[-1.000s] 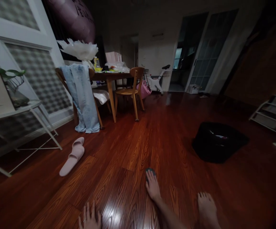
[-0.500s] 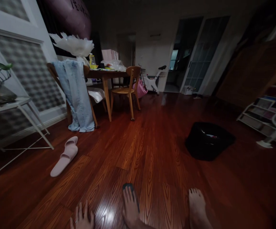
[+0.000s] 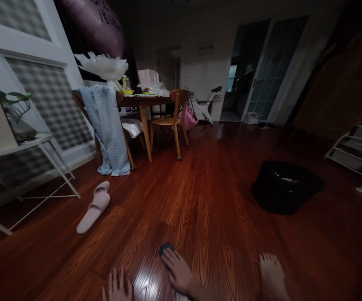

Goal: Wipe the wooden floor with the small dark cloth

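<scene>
My right hand (image 3: 179,271) presses a small dark cloth (image 3: 166,249) against the glossy reddish-brown wood floor (image 3: 196,196). Its fingers reach forward over the cloth and hold it down; most of the cloth is hidden under them. At the bottom edge, to the left, my left hand (image 3: 118,288) is open with fingers spread and nothing in it, low over or on the floor. A bright light reflection lies on the boards between the two hands. My bare foot (image 3: 273,274) rests on the floor to the right.
A pink slipper (image 3: 94,207) lies to the left, near a white metal-legged stand (image 3: 58,175). To the right sits a shiny black object (image 3: 287,186), perhaps a bin bag or bin. Farther off are a wooden chair (image 3: 177,119), a table (image 3: 143,100) and jeans (image 3: 108,133) over another chair.
My right hand has turned so its fingers point up and left, with the cloth still under them. The whole scene has shifted slightly right in view. My left hand stays spread.
</scene>
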A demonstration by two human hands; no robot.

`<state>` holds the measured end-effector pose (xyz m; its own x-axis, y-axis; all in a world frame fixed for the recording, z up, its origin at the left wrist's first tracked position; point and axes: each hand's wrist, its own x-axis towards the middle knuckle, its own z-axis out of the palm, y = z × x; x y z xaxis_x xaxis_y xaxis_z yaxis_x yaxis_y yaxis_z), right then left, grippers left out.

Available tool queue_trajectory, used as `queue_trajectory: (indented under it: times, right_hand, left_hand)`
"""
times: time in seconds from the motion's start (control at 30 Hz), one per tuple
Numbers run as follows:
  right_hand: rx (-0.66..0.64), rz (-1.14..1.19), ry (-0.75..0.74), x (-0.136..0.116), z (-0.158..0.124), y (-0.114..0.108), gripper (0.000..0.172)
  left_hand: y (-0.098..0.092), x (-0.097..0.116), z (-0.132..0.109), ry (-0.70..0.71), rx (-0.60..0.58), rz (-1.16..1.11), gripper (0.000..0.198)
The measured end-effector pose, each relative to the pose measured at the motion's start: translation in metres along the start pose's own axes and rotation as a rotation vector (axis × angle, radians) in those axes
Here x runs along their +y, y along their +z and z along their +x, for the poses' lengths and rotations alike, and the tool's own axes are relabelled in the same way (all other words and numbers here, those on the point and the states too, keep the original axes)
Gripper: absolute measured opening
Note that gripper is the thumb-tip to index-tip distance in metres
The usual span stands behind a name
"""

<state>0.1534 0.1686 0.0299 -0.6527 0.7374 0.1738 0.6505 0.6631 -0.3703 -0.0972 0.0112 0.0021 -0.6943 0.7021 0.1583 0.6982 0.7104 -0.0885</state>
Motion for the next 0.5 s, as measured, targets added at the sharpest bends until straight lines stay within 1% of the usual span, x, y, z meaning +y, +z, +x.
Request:
queue_trajectory:
  times: [0.03, 0.07, 0.1, 0.17, 0.23, 0.27, 0.3, 0.37, 0.43, 0.5]
  right_hand:
    - [-0.048, 0.019, -0.005, 0.010, 0.005, -0.008, 0.068]
    - [-0.073, 0.018, 0.046, 0.022, 0.010, -0.017, 0.072]
    - [-0.069, -0.004, 0.137, 0.036, 0.013, -0.026, 0.072]
    - [-0.005, -0.074, 0.321, 0.065, 0.015, -0.040, 0.069]
    - [0.056, -0.108, 0.400, 0.085, 0.010, -0.044, 0.067]
    - [0.081, -0.110, 0.420, 0.090, 0.007, -0.042, 0.067]
    - [0.101, -0.106, 0.440, 0.090, 0.003, -0.038, 0.067]
    - [0.126, -0.095, 0.469, 0.077, -0.006, -0.024, 0.067]
    - [0.135, -0.079, 0.466, 0.054, -0.015, -0.010, 0.062]
    - [0.178, -0.060, 0.463, 0.030, -0.027, 0.001, 0.053]
  left_hand:
    - [0.000, 0.000, 0.000, 0.001, -0.007, -0.009, 0.062]
    - [0.000, 0.000, 0.000, -0.001, -0.012, -0.017, 0.062]
    - [0.000, 0.000, 0.000, -0.005, -0.015, -0.024, 0.062]
    - [0.001, -0.001, -0.001, -0.010, -0.015, -0.031, 0.062]
    - [0.003, -0.002, -0.002, 0.001, -0.006, -0.037, 0.063]
    - [0.003, -0.002, -0.002, 0.015, -0.001, -0.044, 0.064]
    - [0.004, -0.002, -0.003, 0.029, 0.003, -0.054, 0.064]
    - [0.004, -0.002, -0.004, 0.041, 0.006, -0.065, 0.064]
    - [0.003, -0.001, -0.005, 0.024, 0.004, -0.058, 0.063]
    - [0.000, 0.000, -0.005, 0.010, 0.003, -0.049, 0.062]
